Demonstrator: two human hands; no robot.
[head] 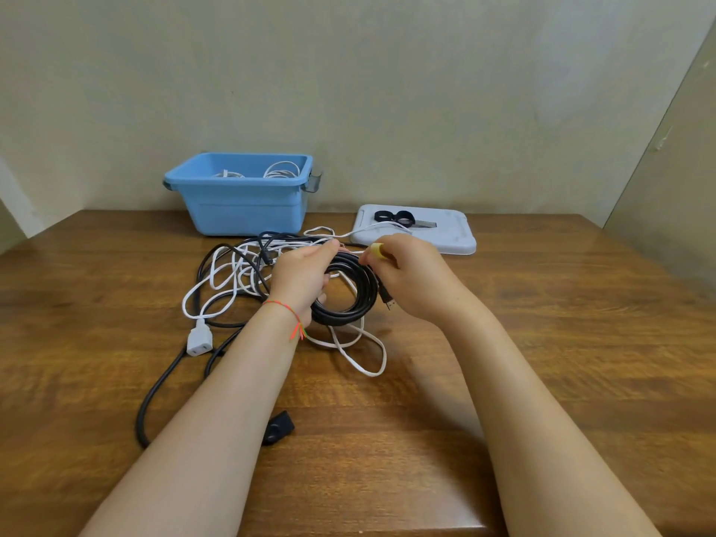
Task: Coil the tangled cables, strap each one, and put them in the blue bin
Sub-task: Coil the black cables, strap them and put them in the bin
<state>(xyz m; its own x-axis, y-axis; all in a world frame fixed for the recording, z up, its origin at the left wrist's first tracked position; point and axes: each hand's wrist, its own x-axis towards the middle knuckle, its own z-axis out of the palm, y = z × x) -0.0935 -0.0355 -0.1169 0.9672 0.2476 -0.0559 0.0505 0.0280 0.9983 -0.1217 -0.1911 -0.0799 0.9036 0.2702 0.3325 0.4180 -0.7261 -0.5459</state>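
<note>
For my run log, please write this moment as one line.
left hand: holds black cable coil | right hand: pinches yellow strap | blue bin: white cables inside | step: strapping

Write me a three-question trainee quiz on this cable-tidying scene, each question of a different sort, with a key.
1. True or false: the blue plastic bin already holds white cable coils.
2. Multiple choice: what is in the grip of the left hand? A) black-handled scissors B) round black cable coil C) white two-hole connector
3. Fill in: the right hand pinches a small ____ strap.

Key: 1 true; 2 B; 3 yellow.
</note>
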